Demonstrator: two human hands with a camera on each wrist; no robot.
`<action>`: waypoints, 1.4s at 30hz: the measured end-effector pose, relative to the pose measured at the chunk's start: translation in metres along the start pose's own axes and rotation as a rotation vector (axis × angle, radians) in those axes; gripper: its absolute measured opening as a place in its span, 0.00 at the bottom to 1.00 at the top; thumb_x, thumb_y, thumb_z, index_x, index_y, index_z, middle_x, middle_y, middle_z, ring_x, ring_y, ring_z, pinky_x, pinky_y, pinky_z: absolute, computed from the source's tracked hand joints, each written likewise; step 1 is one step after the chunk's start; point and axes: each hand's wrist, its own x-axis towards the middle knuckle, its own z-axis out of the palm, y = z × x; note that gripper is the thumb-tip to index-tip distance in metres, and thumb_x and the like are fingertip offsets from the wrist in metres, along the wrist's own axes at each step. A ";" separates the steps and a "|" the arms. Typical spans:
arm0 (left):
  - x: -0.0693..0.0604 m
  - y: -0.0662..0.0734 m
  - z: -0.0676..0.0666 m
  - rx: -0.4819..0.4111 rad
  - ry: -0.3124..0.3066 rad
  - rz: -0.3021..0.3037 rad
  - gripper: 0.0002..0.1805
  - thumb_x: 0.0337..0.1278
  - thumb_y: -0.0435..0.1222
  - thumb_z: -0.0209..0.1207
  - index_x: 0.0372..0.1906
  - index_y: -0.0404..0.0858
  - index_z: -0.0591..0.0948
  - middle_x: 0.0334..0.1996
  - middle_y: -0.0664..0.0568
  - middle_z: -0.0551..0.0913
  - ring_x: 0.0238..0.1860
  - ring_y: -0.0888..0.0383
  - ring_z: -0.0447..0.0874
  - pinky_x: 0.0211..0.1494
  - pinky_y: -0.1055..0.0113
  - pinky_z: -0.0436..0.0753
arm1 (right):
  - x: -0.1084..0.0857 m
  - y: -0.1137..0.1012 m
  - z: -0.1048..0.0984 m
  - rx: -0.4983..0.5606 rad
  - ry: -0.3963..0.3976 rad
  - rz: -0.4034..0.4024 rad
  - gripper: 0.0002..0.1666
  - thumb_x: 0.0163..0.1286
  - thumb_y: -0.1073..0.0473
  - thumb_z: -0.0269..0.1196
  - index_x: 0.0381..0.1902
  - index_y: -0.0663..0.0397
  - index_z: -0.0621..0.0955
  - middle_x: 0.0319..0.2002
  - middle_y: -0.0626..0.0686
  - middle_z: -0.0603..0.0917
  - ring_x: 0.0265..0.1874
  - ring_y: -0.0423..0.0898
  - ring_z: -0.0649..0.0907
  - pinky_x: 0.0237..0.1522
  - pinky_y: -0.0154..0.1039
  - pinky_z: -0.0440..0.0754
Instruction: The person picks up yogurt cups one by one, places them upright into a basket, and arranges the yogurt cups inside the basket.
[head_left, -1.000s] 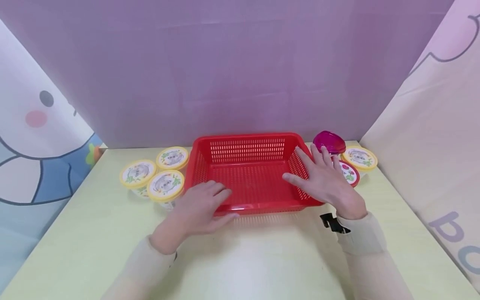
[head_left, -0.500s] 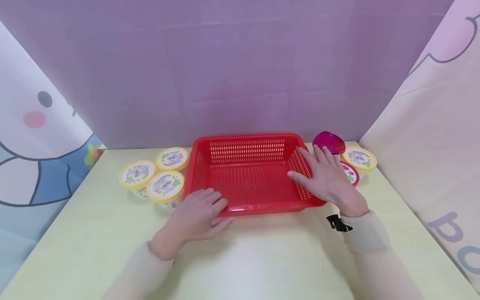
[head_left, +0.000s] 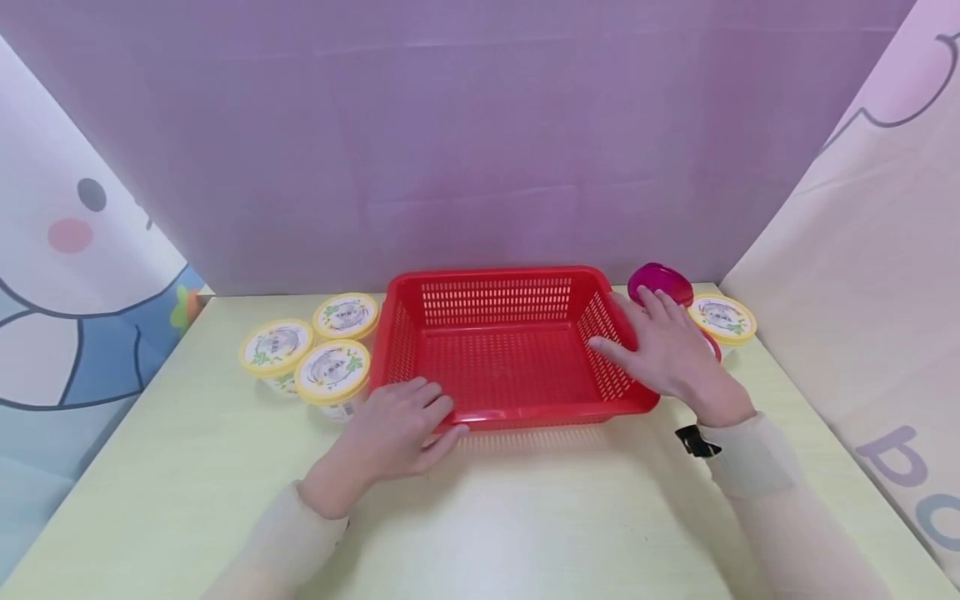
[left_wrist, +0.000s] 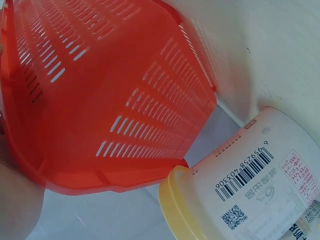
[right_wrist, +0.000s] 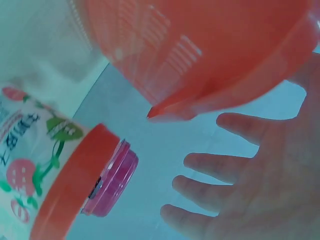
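Observation:
A red basket (head_left: 498,412) with slotted walls stands at the back middle of the table, holding nothing. My left hand (head_left: 386,437) grips its front left corner, fingers curled over the rim and thumb against the outer front; in the left wrist view only part of that left hand (left_wrist: 20,200) shows beside the basket (left_wrist: 100,125). My right hand (head_left: 678,354) lies over the right rim, fingers spread outward and thumb over the inside. In the right wrist view, the right hand (right_wrist: 270,175) has four straight, spread fingers beyond the basket's rim (right_wrist: 240,95), and its thumb is partly hidden.
Three yellow-lidded tubs (head_left: 332,372) stand left of the basket, one close to its wall (left_wrist: 255,185). On the right are a yellow-lidded tub (head_left: 722,318), a magenta container (head_left: 660,284) and a red-lidded tub (right_wrist: 35,165), mostly hidden by my right hand. A purple backdrop (head_left: 480,150) rises behind.
My right hand has moved a little to the right, and the basket's right side has shifted slightly that way. My left hand has settled with its thumb closer to the basket's front.

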 end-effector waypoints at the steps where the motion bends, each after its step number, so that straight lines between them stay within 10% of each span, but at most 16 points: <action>1: 0.000 0.000 0.000 0.000 -0.003 -0.003 0.16 0.55 0.51 0.70 0.34 0.43 0.82 0.30 0.55 0.83 0.29 0.61 0.79 0.32 0.69 0.81 | 0.000 0.001 -0.001 -0.006 0.003 -0.002 0.54 0.70 0.28 0.56 0.81 0.54 0.56 0.77 0.70 0.52 0.75 0.73 0.51 0.71 0.72 0.48; 42: 0.001 0.007 -0.004 -0.073 -0.097 -0.133 0.12 0.60 0.50 0.67 0.39 0.48 0.86 0.30 0.59 0.79 0.30 0.64 0.73 0.35 0.69 0.78 | 0.040 0.028 -0.034 -0.137 0.049 -0.018 0.55 0.61 0.38 0.69 0.78 0.54 0.60 0.72 0.69 0.60 0.69 0.72 0.61 0.63 0.74 0.65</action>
